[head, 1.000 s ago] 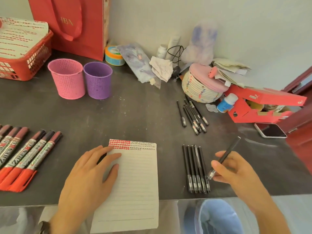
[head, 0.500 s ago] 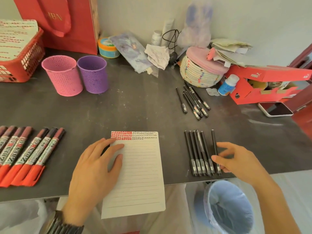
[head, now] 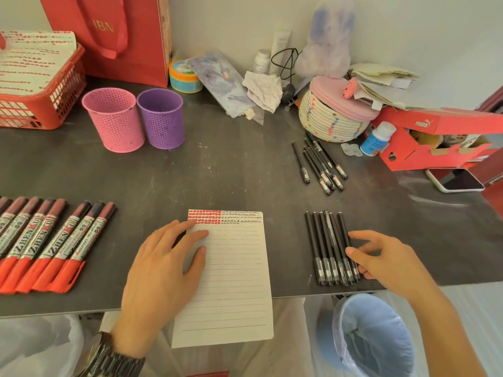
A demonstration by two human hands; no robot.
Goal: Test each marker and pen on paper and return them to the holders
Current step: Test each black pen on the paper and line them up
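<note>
Pens (head: 330, 248), six black ones, lie side by side in a tidy row at the front edge of the dark worktop (head: 231, 172), caps toward the person. The right hand (head: 386, 262) rests against the right side of this row. Its thumb and forefinger touch the outermost pen, and its grip is released, closing round nothing. Below the worktop edge stands a blue bin (head: 375, 338).

To the left of the row a lined sheet of paper (head: 234, 281) hangs partly over the front edge. Red and black test marks fill its top lines. The left hand (head: 160, 276), a metal watch (head: 114, 360) on its wrist, lies flat on the sheet's left side with fingers straight, its grip also released.

Further left, red-capped markers (head: 46, 243) lie in a slanted row, touching one another.

Beyond the near row, a second, looser bunch of black pens (head: 318, 164) lies just in front of a woven basket (head: 332, 123). A phone (head: 454, 179) lies face up to the right, near a red shoebox (head: 435, 137).

At the back left stand the pink holder (head: 115, 121) and the purple holder (head: 163, 118), upright and touching, beside a red crate (head: 54, 104) and in front of a red bag (head: 130, 36).
</note>
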